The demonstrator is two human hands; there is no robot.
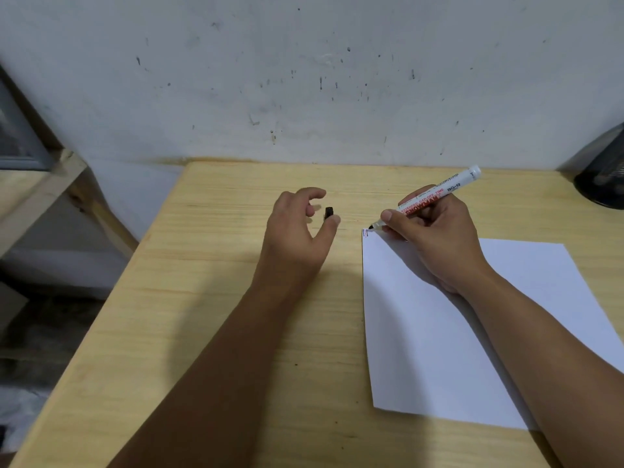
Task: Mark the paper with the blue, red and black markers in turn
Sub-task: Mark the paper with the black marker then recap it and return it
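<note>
The head view shows us our right hand (435,238) gripping a white-barrelled marker (435,197) in a writing hold, its dark tip down at the far left corner of the paper (439,332), which lies on the right side of the wooden bench (202,332). Small red strokes and what looks like a blue one already sit at that corner, so we judge this to be the black marker and the last of the three turns. Our left hand (297,231) hovers over bare wood to the left of the sheet, fingers loosely curled and holding nothing; a small black cap (329,212) stands just beside its thumb tip, and we cannot tell whether they touch. The main risk we see is the tip's place: it sits right at the paper's edge, so a stroke drawn outward could run off the sheet and ink the bench instead. Only the heel of our right hand and forearm weigh the paper down, since the left is off it, so a firm push of the tip could slide or swivel the sheet and smear the earlier strokes. The new mark could also land on top of the red ones, because they are crowded into one corner. The cap is small and loose on the wood; a careless brush of our left fingers could knock it over and send it rolling towards the bench's edge. A dark object (604,177) sits at the far right corner, well apart from all this.
</note>
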